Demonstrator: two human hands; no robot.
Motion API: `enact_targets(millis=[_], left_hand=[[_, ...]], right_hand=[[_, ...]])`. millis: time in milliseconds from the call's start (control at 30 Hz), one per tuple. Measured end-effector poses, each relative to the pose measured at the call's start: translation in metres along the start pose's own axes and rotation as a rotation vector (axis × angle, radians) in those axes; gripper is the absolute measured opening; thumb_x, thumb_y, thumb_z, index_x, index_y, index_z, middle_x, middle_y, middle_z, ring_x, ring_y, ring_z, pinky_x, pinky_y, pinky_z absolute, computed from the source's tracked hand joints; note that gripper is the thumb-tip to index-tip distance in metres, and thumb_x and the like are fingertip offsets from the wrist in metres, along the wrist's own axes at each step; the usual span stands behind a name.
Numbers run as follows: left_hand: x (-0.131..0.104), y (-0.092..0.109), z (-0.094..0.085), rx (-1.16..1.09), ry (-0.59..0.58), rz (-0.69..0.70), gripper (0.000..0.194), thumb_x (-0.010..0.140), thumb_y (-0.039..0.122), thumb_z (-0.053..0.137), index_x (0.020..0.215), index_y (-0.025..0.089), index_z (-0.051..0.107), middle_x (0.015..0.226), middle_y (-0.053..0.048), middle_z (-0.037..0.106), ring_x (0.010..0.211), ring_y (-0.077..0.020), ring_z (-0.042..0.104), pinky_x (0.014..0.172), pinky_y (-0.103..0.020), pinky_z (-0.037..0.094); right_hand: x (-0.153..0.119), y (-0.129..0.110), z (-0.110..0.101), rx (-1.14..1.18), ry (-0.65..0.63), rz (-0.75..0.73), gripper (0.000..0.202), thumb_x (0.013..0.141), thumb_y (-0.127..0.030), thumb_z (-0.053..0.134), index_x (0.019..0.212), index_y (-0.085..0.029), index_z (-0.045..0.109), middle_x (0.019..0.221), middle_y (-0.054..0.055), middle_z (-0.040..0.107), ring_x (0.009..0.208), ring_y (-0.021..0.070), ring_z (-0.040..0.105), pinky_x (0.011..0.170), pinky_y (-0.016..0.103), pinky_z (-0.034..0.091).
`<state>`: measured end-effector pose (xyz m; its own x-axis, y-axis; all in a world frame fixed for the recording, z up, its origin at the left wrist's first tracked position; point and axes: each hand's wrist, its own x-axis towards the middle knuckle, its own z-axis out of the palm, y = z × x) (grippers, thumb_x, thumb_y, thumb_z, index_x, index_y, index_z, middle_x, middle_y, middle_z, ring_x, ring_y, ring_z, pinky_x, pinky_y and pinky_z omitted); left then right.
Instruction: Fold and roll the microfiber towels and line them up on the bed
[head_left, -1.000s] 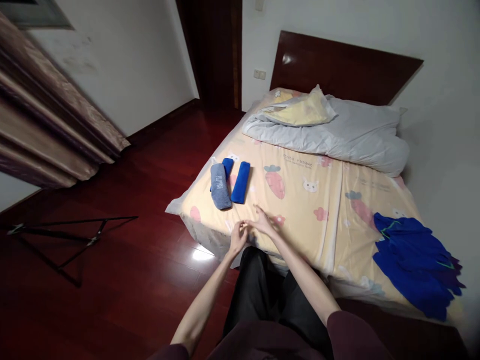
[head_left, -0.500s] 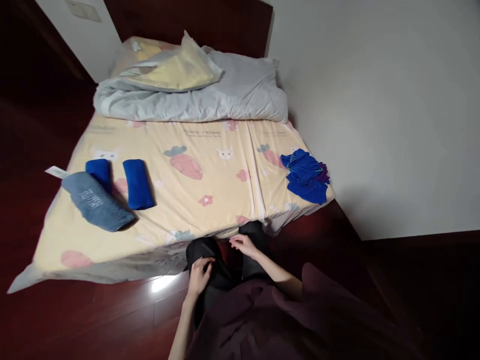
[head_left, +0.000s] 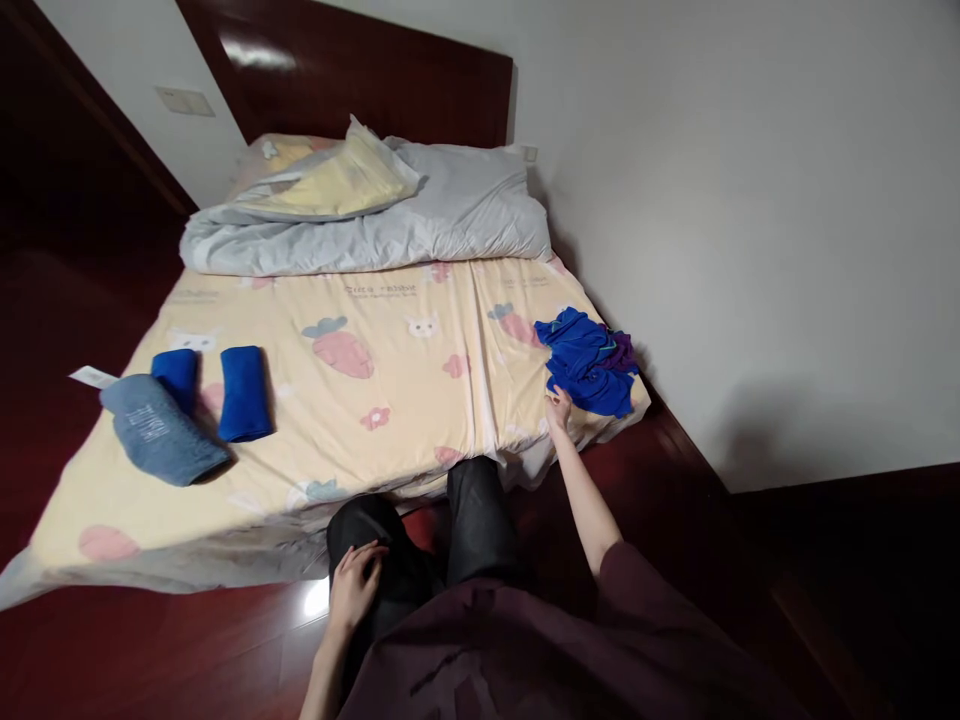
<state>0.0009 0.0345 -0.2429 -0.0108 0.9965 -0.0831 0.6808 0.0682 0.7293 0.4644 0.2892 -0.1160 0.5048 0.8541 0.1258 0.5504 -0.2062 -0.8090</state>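
Observation:
My left hand rests on my left knee, fingers loosely stretched out and holding nothing. My right hand reaches over the near right part of the bed. Its fingers are apart, at the lower left edge of a crumpled blue cloth pile; whether they touch it is hard to tell. Something purple shows at the pile's right side. At the left lie two folded blue cloths and a grey-blue folded cloth with pale lettering and a white tag, partly covering one of them.
The bed's yellow sheet has carrot and rabbit prints and a raised crease. A grey quilt and a yellow pillow lie near the dark headboard. A white wall borders the bed's right side.
My right hand has moved from beside my knees forward and right to the blue pile. My left hand stays on my knee. The view has shifted slightly.

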Motion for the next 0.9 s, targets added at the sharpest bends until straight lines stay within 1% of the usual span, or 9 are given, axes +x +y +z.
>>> enact_targets(millis=[67,133,233,300,433,600,767,900], left_hand=[[0.003,-0.002,0.003,0.039,-0.011,0.006,0.027,0.08,0.044,0.051,0.082,0.034,0.076,0.103,-0.004,0.081,0.117,-0.0335,0.072,0.12,-0.059,0.04],[0.006,-0.005,0.005,0.074,-0.016,0.033,0.03,0.083,0.045,0.05,0.085,0.031,0.077,0.104,-0.006,0.081,0.116,-0.0332,0.072,0.119,-0.059,0.041],[0.007,-0.01,0.008,0.119,-0.007,0.07,0.036,0.087,0.046,0.048,0.09,0.025,0.078,0.107,-0.009,0.08,0.115,-0.0324,0.072,0.117,-0.058,0.044],[0.006,-0.012,0.009,0.141,0.001,0.077,0.037,0.089,0.047,0.048,0.091,0.024,0.078,0.107,-0.009,0.08,0.115,-0.0318,0.072,0.116,-0.057,0.045],[0.004,-0.017,0.009,0.157,-0.002,0.075,0.037,0.09,0.047,0.047,0.092,0.025,0.077,0.108,-0.009,0.08,0.115,-0.0318,0.072,0.116,-0.057,0.045],[0.003,-0.022,0.01,0.163,-0.006,0.073,0.036,0.09,0.046,0.048,0.092,0.025,0.077,0.109,-0.008,0.08,0.117,-0.0325,0.071,0.117,-0.058,0.043],[0.004,-0.02,0.011,0.157,-0.005,0.071,0.035,0.092,0.044,0.046,0.092,0.025,0.077,0.106,-0.008,0.08,0.116,-0.0318,0.071,0.118,-0.058,0.043],[0.003,-0.018,0.012,0.15,-0.001,0.059,0.034,0.092,0.042,0.047,0.093,0.025,0.076,0.108,-0.008,0.08,0.117,-0.0308,0.071,0.119,-0.058,0.04]], right_hand=[[0.028,0.005,-0.01,0.007,0.087,0.114,0.048,0.082,-0.022,0.053,0.125,-0.009,0.068,0.133,0.02,0.063,0.128,0.0281,0.057,0.107,0.038,0.05],[0.051,0.009,-0.013,0.01,0.138,0.228,0.052,0.079,-0.021,0.057,0.129,-0.01,0.067,0.143,0.021,0.056,0.135,0.0296,0.051,0.114,0.04,0.044],[0.075,0.018,-0.01,0.014,0.131,0.335,0.059,0.076,-0.018,0.06,0.135,-0.014,0.066,0.155,0.02,0.045,0.139,0.0329,0.048,0.118,0.042,0.04],[0.087,0.024,-0.006,0.029,0.111,0.364,0.064,0.074,-0.017,0.061,0.137,-0.015,0.065,0.156,0.02,0.043,0.139,0.0347,0.048,0.118,0.044,0.039],[0.1,0.037,-0.001,0.044,0.095,0.348,0.065,0.07,-0.016,0.061,0.135,-0.015,0.067,0.152,0.019,0.047,0.135,0.0337,0.05,0.116,0.043,0.041],[0.106,0.045,0.001,0.049,0.108,0.303,0.06,0.068,-0.015,0.059,0.127,-0.015,0.072,0.147,0.018,0.052,0.132,0.0313,0.052,0.117,0.041,0.041],[0.106,0.045,-0.001,0.076,0.155,0.296,0.064,0.066,-0.014,0.06,0.13,-0.008,0.067,0.136,0.023,0.058,0.128,0.0342,0.055,0.115,0.047,0.042],[0.104,0.037,-0.005,0.113,0.182,0.231,0.058,0.07,-0.015,0.059,0.127,-0.007,0.067,0.128,0.023,0.062,0.12,0.0329,0.059,0.112,0.048,0.045]])
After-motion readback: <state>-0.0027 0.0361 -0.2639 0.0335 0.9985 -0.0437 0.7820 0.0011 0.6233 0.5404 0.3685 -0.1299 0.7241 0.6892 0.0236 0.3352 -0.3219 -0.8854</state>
